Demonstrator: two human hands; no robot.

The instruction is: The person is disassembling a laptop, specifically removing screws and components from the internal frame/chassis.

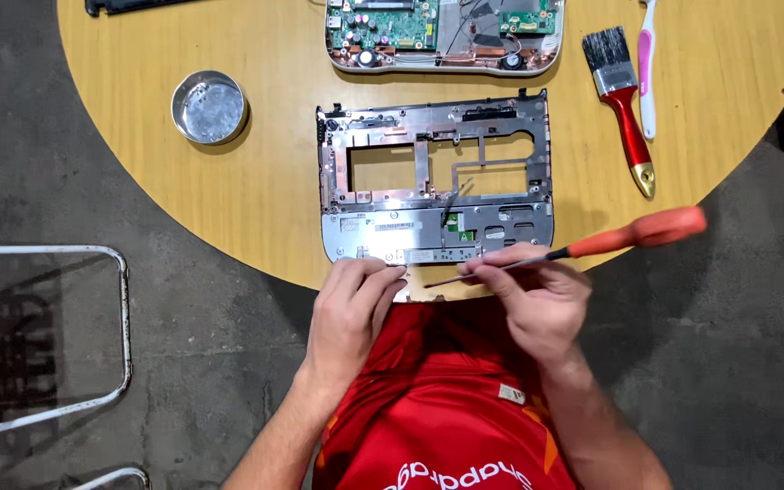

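A grey laptop palmrest frame (436,181) lies face down on the round wooden table (265,191), its near edge at the table's rim. My left hand (348,308) rests fingertips on that near edge, at its left. My right hand (533,295) pinches the metal shaft of a screwdriver with an orange handle (637,231). The tool lies almost level, its tip pointing left close to the frame's near edge, by my left fingers.
The laptop's bottom half with green circuit boards (442,34) sits at the far side. A small round metal tin (210,107) stands left. A red-handled paintbrush (623,104) and a toothbrush (647,68) lie right. A metal chair frame (65,336) stands on the concrete floor, left.
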